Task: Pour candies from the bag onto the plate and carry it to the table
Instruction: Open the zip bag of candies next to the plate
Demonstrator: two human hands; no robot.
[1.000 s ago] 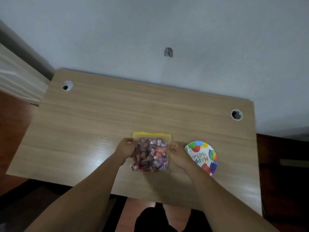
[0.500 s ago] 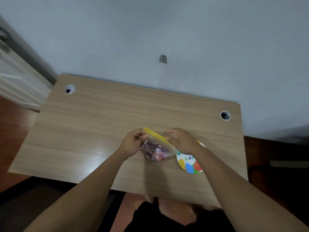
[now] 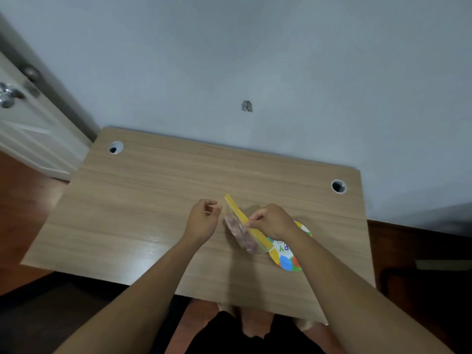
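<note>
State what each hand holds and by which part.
The right hand pinches the candy bag by its yellow zip strip, about midway along. The left hand is curled beside it, holding nothing.

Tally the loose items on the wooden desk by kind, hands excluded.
Clear zip bag of candies with a yellow seal strip: 1, pinched at the strip by the right hand
Round paper party plate with coloured balloons: 1
Total: 2
The left hand is off the bag.
</note>
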